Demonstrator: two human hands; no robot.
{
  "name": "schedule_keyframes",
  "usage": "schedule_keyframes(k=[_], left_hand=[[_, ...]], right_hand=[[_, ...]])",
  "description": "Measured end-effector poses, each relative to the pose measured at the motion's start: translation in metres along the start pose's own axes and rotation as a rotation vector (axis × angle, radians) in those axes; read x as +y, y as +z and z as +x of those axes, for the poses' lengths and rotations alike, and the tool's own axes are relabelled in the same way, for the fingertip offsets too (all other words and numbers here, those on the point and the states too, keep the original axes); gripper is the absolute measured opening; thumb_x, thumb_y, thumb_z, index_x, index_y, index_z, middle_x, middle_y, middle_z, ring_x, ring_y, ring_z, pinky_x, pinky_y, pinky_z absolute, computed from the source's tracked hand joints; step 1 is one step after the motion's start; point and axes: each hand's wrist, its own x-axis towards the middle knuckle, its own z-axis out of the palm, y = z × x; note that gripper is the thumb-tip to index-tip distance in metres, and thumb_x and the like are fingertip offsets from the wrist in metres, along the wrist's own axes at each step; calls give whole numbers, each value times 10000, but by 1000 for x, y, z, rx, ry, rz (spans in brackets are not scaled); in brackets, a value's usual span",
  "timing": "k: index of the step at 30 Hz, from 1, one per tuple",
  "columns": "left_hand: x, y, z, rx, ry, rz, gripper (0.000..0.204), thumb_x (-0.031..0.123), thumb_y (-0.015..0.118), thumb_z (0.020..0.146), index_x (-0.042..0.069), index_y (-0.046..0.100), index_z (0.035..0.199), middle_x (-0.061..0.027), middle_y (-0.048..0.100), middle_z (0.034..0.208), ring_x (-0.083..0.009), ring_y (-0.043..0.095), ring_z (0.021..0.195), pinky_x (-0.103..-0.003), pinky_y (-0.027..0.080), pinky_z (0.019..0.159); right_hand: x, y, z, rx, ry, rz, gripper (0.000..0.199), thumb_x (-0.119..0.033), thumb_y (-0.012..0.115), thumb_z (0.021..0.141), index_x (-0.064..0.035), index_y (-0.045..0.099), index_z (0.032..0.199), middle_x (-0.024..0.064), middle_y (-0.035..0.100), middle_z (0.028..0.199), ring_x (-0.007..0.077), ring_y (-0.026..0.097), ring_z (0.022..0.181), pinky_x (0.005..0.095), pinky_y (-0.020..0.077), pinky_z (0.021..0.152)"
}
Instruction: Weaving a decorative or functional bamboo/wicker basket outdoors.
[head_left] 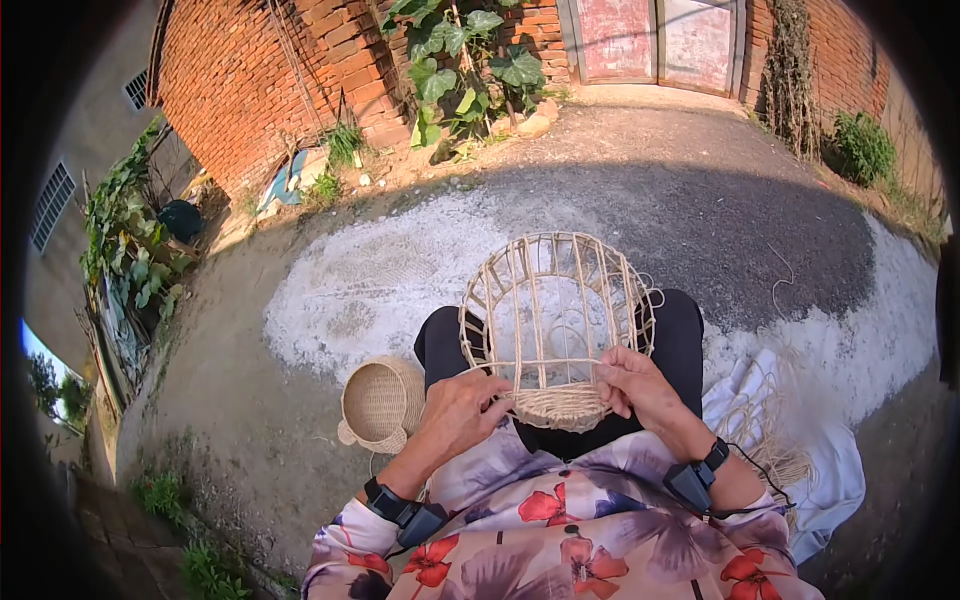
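Note:
An open basket frame (537,300) of pale cord-wrapped ribs rests across my lap, with a densely woven patch (560,404) at its near end. My left hand (462,408) grips the frame's near left edge, fingers curled in and thumb pressed toward them. On the near right side my right hand (638,388) pinches a thin strand of pale cord between thumb and fingers. A cord stretches crosswise between the two hands, just beyond the woven patch. A loose loop of cord sticks out at the frame's right rim. My fingertips partly hide the near rim.
A small finished woven basket (384,404) stands on the ground left of my knee. To my right, a bundle of loose cord (765,430) lies on a white cloth (838,480). Leafy plants (460,70), brick walls (225,95) and a faded red double door (655,42) stand farther off.

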Motion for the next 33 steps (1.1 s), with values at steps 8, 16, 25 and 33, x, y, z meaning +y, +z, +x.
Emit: schedule_keyframes(k=[8, 16, 25, 33], left_hand=[[12, 42, 35, 314, 215, 79, 76, 69, 704, 742, 60, 672, 811, -81, 578, 693, -261, 607, 691, -376, 483, 584], [22, 53, 44, 266, 60, 209, 96, 117, 653, 783, 54, 641, 711, -104, 539, 672, -292, 595, 671, -412, 466, 568], [21, 50, 37, 148, 136, 216, 126, 193, 658, 807, 77, 688, 767, -96, 522, 712, -278, 585, 706, -422, 439, 586], [22, 41, 38, 132, 153, 211, 71, 159, 687, 795, 89, 700, 802, -87, 525, 710, -273, 582, 671, -410, 454, 580]], right_hand=[[-9, -17, 8, 107, -178, 40, 74, -127, 600, 927, -60, 573, 911, 7, 590, 690, 44, 496, 515, 197, 365, 419], [-31, 20, 80, 18, -491, -598, 113, -165, 641, 879, -56, 626, 856, 68, 610, 732, 145, 574, 625, 298, 470, 571], [-15, 49, 59, 196, -481, -1328, 163, -107, 588, 782, -38, 575, 929, 195, 596, 637, 410, 630, 712, 508, 479, 654], [-11, -23, -14, 456, -492, -1264, 125, -74, 552, 783, -43, 515, 898, 194, 633, 761, 406, 621, 694, 509, 474, 630]])
